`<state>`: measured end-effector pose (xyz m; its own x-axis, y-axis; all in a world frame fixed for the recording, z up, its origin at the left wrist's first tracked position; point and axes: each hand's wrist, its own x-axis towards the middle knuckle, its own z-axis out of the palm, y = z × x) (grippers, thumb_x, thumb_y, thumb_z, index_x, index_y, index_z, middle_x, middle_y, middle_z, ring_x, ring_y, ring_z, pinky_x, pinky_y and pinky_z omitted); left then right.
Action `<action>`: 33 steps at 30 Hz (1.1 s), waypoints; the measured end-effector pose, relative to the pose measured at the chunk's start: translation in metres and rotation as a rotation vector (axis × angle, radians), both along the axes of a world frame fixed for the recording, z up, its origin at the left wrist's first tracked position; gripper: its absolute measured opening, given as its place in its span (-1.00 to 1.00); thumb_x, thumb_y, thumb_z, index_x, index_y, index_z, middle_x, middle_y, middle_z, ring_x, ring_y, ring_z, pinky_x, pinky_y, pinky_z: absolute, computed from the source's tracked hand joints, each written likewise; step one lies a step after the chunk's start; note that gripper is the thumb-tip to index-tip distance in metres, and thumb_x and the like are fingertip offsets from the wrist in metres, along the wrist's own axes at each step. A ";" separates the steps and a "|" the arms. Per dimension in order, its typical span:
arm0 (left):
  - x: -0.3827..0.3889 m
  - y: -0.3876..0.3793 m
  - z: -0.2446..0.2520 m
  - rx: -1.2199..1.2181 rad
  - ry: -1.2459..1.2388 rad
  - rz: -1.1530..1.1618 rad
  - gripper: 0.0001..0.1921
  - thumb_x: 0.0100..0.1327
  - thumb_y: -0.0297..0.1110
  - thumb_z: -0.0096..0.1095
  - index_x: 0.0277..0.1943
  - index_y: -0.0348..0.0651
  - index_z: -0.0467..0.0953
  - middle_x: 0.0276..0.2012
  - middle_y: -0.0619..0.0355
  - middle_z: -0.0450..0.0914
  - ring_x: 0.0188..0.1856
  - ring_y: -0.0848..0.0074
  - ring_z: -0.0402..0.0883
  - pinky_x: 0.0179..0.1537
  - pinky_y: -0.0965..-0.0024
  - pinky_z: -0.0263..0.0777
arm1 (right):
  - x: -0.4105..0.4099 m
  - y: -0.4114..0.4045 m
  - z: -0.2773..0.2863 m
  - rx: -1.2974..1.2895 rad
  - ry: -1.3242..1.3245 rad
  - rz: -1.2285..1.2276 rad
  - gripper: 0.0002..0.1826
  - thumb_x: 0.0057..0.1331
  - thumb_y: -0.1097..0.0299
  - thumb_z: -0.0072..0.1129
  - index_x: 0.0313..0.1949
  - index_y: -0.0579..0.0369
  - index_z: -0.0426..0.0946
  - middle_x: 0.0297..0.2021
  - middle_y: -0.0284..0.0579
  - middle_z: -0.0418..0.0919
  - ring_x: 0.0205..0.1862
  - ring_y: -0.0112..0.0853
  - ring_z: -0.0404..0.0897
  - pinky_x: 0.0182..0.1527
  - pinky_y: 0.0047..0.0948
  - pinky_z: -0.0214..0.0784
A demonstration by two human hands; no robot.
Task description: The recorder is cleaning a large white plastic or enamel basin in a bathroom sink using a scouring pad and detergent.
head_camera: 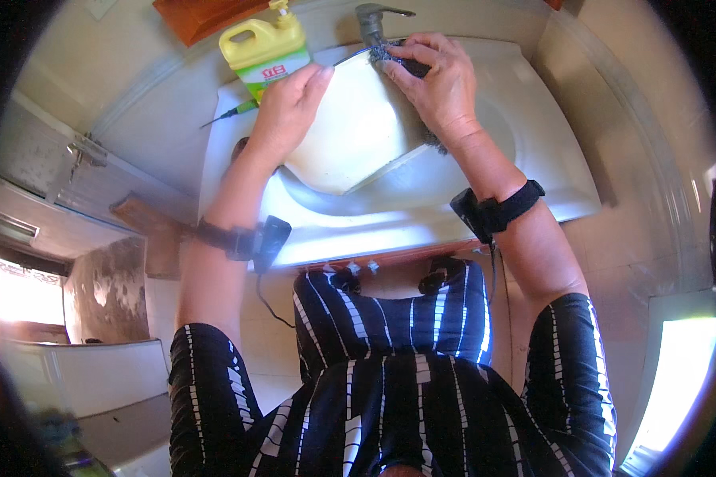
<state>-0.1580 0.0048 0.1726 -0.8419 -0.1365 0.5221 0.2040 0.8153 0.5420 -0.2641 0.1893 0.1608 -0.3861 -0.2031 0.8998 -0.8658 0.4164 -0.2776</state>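
Note:
A white vessel (352, 128), apparently an enamel basin with a dark rim, is tilted over the washbasin (549, 173). My left hand (292, 107) grips its left edge, with the thumb along the rim. In my right hand (444, 83) is a grey steel wool scourer (380, 53), pressed against the far rim just below the tap (371, 24). Part of the scourer is hidden by my fingers. Dark wiry material (435, 142) shows beneath my right wrist; what it belongs to is unclear. The far underside of the vessel is out of sight.
A yellow detergent jug (262, 45) with a pump stands at the washbasin's back left. Beside it lies a thin pointed tool with a green handle (246, 107). Black straps (510, 206) with devices and cables circle both forearms. A wall bounds the right side.

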 end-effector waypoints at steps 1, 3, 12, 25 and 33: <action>-0.001 0.000 -0.001 0.014 0.031 -0.008 -0.65 0.41 -0.14 -0.03 -0.21 -0.32 0.46 -0.48 -0.08 0.48 -0.44 0.28 0.46 -0.31 0.34 0.36 | -0.002 -0.001 0.000 0.001 0.001 0.003 -0.80 0.00 0.23 0.36 -0.36 -0.02 0.70 -0.26 -0.18 0.62 -0.23 -0.20 0.57 -0.13 -0.34 0.42; 0.000 0.000 -0.002 0.030 0.064 -0.014 -0.68 0.40 -0.15 0.00 -0.24 -0.30 0.46 -0.54 -0.11 0.46 -0.52 0.20 0.43 -0.39 0.33 0.35 | -0.007 -0.001 0.000 -0.090 -0.222 0.050 -0.78 0.00 0.21 0.36 -0.37 0.02 0.69 -0.27 -0.14 0.62 -0.23 -0.19 0.58 -0.14 -0.34 0.43; 0.003 0.003 -0.011 0.033 0.123 -0.042 -0.68 0.40 -0.16 -0.01 -0.25 -0.30 0.45 -0.59 -0.09 0.43 -0.56 0.22 0.44 -0.43 0.31 0.34 | -0.029 0.013 -0.015 -0.137 -0.483 -0.170 -0.76 0.05 0.15 0.33 -0.37 0.02 0.68 -0.36 -0.10 0.67 -0.32 -0.19 0.64 -0.21 -0.32 0.47; 0.011 -0.002 -0.018 0.043 0.134 0.001 -0.68 0.40 -0.16 -0.02 -0.29 -0.31 0.42 -0.54 -0.16 0.42 -0.49 0.09 0.45 -0.40 0.24 0.33 | 0.024 -0.015 0.005 0.036 0.079 0.001 -0.90 -0.02 0.32 0.32 -0.45 -0.08 0.67 -0.31 -0.36 0.61 -0.20 -0.28 0.50 -0.10 -0.26 0.26; 0.011 0.007 -0.018 0.117 0.124 -0.041 -0.68 0.41 -0.18 -0.02 -0.31 -0.32 0.40 -0.54 -0.15 0.40 -0.48 0.13 0.43 -0.38 0.28 0.32 | -0.023 0.006 -0.005 -0.194 -0.405 -0.073 -0.85 0.05 0.29 0.30 -0.41 0.05 0.69 -0.30 -0.10 0.62 -0.23 -0.14 0.55 -0.13 -0.23 0.38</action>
